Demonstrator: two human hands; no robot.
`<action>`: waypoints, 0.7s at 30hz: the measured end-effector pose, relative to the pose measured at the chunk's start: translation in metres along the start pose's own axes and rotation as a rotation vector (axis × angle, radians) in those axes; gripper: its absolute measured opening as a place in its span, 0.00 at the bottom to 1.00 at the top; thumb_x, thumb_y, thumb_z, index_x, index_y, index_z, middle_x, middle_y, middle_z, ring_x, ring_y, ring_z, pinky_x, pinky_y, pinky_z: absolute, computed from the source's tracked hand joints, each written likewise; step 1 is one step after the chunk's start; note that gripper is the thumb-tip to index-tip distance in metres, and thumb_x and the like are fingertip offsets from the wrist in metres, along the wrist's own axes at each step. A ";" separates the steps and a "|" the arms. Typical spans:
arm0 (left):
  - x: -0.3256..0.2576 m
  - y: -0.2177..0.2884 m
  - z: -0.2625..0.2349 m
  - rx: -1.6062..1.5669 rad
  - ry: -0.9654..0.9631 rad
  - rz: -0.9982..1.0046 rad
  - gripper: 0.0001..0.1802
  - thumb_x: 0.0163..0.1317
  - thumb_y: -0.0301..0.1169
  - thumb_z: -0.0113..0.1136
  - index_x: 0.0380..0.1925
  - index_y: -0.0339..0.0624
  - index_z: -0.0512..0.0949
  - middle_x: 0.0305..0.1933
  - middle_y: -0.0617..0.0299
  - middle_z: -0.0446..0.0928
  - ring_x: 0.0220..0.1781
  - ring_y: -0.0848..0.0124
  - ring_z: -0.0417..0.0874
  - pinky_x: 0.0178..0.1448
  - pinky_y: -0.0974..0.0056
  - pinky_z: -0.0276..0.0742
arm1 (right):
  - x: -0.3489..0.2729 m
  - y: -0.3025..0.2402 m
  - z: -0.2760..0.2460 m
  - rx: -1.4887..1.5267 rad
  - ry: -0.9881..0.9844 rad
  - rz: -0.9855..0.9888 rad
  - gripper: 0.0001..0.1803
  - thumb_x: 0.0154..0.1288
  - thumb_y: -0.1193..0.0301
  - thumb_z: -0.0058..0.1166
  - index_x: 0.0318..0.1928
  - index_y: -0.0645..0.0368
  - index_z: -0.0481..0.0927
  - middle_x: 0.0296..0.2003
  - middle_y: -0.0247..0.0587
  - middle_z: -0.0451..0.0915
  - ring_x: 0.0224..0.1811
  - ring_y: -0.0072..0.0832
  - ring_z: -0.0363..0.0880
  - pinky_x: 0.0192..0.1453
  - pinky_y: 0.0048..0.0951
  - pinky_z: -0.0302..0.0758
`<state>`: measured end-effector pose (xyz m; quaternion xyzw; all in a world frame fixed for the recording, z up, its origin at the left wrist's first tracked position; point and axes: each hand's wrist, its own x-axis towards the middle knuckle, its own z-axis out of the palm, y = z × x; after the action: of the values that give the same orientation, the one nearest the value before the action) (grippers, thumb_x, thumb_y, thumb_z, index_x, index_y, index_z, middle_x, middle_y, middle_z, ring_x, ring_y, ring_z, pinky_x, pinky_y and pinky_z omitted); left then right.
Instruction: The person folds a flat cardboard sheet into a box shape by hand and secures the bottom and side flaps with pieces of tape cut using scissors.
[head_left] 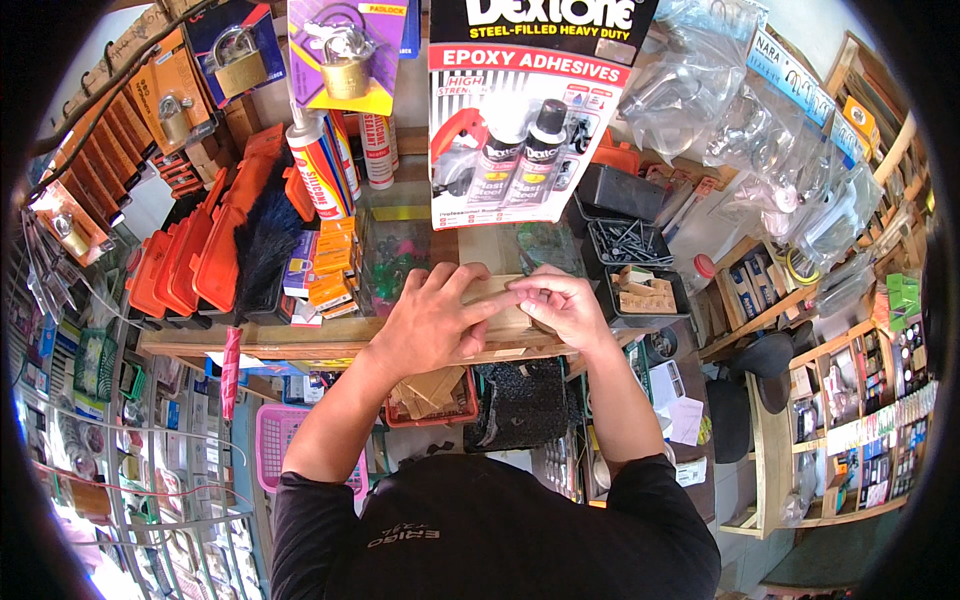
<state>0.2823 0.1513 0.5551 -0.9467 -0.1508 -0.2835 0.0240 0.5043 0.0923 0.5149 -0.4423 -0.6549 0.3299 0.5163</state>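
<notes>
My left hand point(432, 312) lies over the counter edge with its fingers spread and its index finger pointing across to the right. My right hand point(562, 305) meets that fingertip, its thumb and fingers pinched together. Whatever the pinch holds, if anything, is too small to make out. Under and between both hands shows a pale, wood-coloured surface point(508, 322); I cannot tell whether it is a separate piece or part of the wooden counter point(270, 347).
Above the hands hangs an epoxy adhesive pack point(530, 130). Orange-lidded bins point(215, 260) and small orange boxes point(335, 262) stand left. A black tray of screws point(628, 245) and a tray of wooden pieces point(645, 295) stand right. Below the counter are a pink basket point(275, 440) and a red basket point(440, 412).
</notes>
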 end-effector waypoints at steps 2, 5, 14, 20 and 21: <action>0.000 0.000 0.000 -0.001 0.008 0.004 0.32 0.46 0.32 0.57 0.56 0.69 0.71 0.49 0.59 0.69 0.47 0.59 0.73 0.44 0.55 0.70 | 0.000 0.000 0.000 -0.010 -0.002 -0.006 0.11 0.59 0.73 0.58 0.44 0.58 0.82 0.30 0.25 0.72 0.30 0.11 0.66 0.30 0.13 0.61; 0.000 -0.001 0.002 0.007 0.022 0.015 0.32 0.46 0.32 0.57 0.56 0.68 0.72 0.49 0.59 0.69 0.46 0.60 0.73 0.44 0.55 0.70 | -0.003 0.004 -0.001 0.004 0.004 0.029 0.12 0.59 0.73 0.59 0.44 0.58 0.82 0.31 0.26 0.72 0.30 0.11 0.67 0.29 0.13 0.62; -0.003 -0.004 0.007 0.014 0.058 0.044 0.30 0.45 0.34 0.59 0.53 0.68 0.73 0.48 0.59 0.69 0.45 0.60 0.73 0.41 0.55 0.70 | -0.005 0.006 0.002 0.062 0.027 -0.025 0.11 0.59 0.73 0.59 0.44 0.59 0.82 0.31 0.27 0.72 0.30 0.11 0.67 0.30 0.13 0.63; -0.002 -0.003 0.005 -0.002 0.061 0.048 0.29 0.44 0.34 0.60 0.51 0.67 0.74 0.49 0.59 0.69 0.46 0.61 0.73 0.42 0.55 0.70 | -0.011 0.013 0.005 0.278 0.089 0.028 0.11 0.59 0.74 0.58 0.43 0.64 0.80 0.34 0.31 0.76 0.31 0.14 0.71 0.33 0.15 0.67; -0.002 -0.003 0.005 -0.007 0.062 0.047 0.28 0.44 0.34 0.60 0.51 0.67 0.75 0.49 0.59 0.69 0.46 0.61 0.73 0.42 0.55 0.70 | -0.011 0.012 0.007 0.301 0.100 0.043 0.11 0.60 0.74 0.58 0.43 0.64 0.80 0.35 0.32 0.76 0.31 0.14 0.72 0.33 0.16 0.68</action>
<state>0.2829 0.1539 0.5496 -0.9409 -0.1268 -0.3125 0.0322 0.5012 0.0868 0.4982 -0.3897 -0.5621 0.4128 0.6014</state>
